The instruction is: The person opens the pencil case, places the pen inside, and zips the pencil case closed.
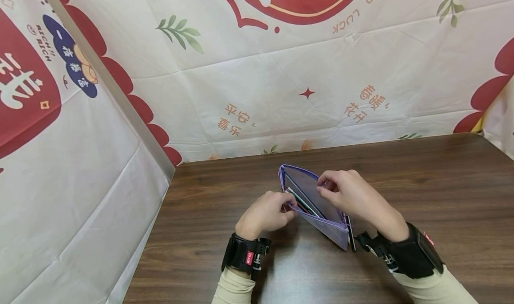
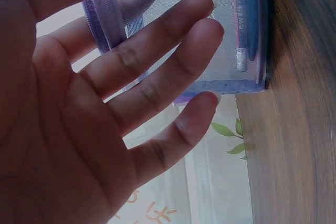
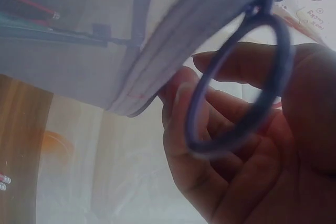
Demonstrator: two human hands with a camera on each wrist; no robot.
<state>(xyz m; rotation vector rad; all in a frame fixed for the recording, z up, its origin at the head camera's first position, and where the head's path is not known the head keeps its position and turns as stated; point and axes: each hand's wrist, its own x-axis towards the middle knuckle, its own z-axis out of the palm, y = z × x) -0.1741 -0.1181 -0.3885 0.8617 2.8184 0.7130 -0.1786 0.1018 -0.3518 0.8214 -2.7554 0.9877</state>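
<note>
A purple mesh pencil case (image 1: pixel 327 226) stands on the table with its zipped mouth spread wide. Several pencils (image 1: pixel 305 201) lean inside it; through the mesh, the left wrist view shows one pencil (image 2: pixel 241 35) near the case's edge. My left hand (image 1: pixel 267 212) pinches the near rim between thumb and forefinger, and its other fingers extend loosely. At the far rim, my right hand (image 1: pixel 349 192) holds the edge with bent fingers. A purple strap loop (image 3: pixel 283 72) hangs from the case in front of that hand's fingers.
A few pencils (image 1: pixel 350 235) lie on the brown wooden table (image 1: pixel 201 223) beside the case's right end. A printed white cloth (image 1: pixel 273 94) hangs behind the table, and another cloth panel (image 1: pixel 92 183) stands along the left side.
</note>
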